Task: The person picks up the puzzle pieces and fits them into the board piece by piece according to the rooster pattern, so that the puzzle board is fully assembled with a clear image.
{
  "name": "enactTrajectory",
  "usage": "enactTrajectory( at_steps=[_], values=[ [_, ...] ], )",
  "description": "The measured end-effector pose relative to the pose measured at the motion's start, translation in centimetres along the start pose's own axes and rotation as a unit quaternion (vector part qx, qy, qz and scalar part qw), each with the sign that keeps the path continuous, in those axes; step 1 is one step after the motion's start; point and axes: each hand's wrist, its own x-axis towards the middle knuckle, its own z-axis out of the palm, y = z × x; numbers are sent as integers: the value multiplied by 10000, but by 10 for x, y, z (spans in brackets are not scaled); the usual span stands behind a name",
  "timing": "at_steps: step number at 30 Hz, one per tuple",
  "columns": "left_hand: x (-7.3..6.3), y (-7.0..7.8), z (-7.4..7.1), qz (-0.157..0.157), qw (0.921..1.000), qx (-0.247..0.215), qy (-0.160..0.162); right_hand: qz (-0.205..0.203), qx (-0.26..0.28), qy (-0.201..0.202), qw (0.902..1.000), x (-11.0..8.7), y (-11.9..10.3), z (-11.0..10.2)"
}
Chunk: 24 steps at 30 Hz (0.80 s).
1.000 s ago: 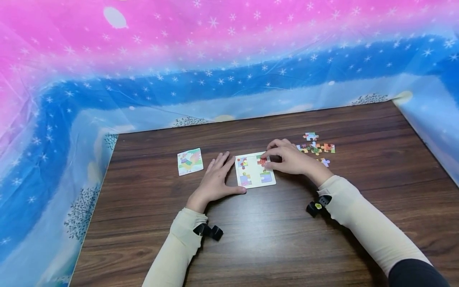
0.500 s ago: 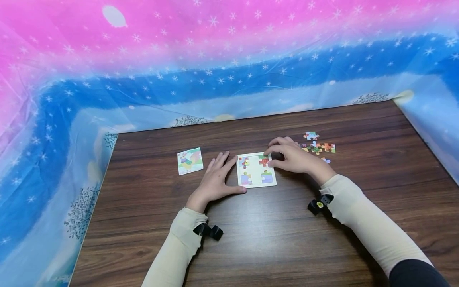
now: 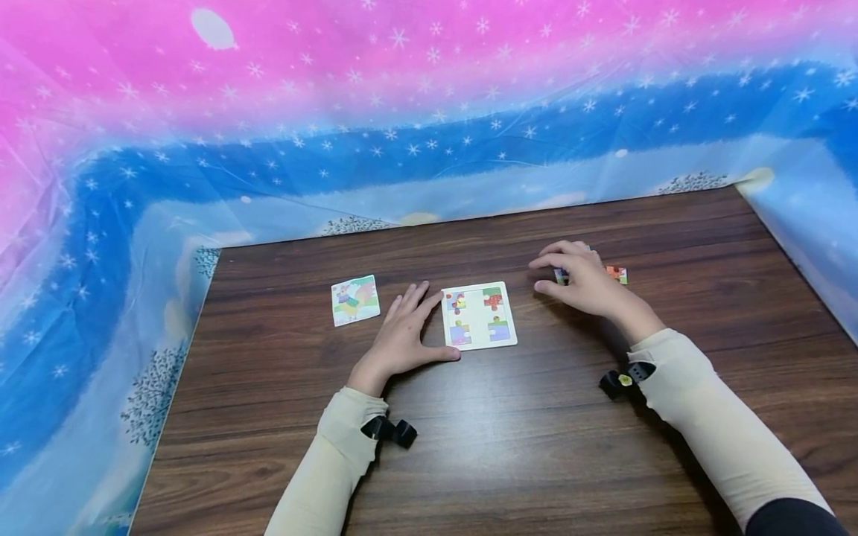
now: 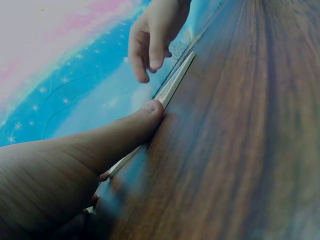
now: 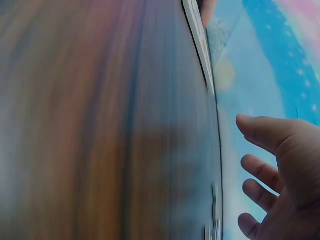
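Note:
A square puzzle board (image 3: 477, 320) with a pale frame lies mid-table, a colourful puzzle piece in each corner and a bare cream cross between them. Against its left side rests my left hand (image 3: 402, 339), fingers spread and thumb on the near edge. In the left wrist view that thumb (image 4: 135, 122) presses along the board's rim. My right hand (image 3: 583, 283) hovers over loose puzzle pieces (image 3: 617, 275) right of the board, hiding most of them. Its fingers are parted and bent slightly, and the right wrist view shows nothing between thumb and fingers.
A small square picture card (image 3: 355, 301) lies left of the board. The dark wooden table (image 3: 496, 447) ends at a pink and blue snowflake cloth (image 3: 429, 149) hung behind and along the sides. Both wrists carry black straps with small cameras.
My right hand has let go of the red piece in the board's upper right corner and moved right, over the loose pieces. My left hand stays in place.

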Motion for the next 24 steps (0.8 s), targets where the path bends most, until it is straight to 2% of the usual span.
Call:
enactTrajectory(
  at_steps=[8, 14, 18, 24],
  values=[
    [1, 1, 0, -10, 10000, -9, -7, 373, -120, 153, 9991, -17, 25, -23],
    [1, 0, 0, -31, 10000, 30, -26, 658, -215, -48, 9976, -24, 38, -33],
    [0, 0, 0, -25, 10000, 49, -22, 638, -342, -289, 9970, -25, 39, -33],
    [0, -1, 1, 19, 10000, 53, 3, 584, -537, -375, 9961, -20, 36, -30]
  ],
)
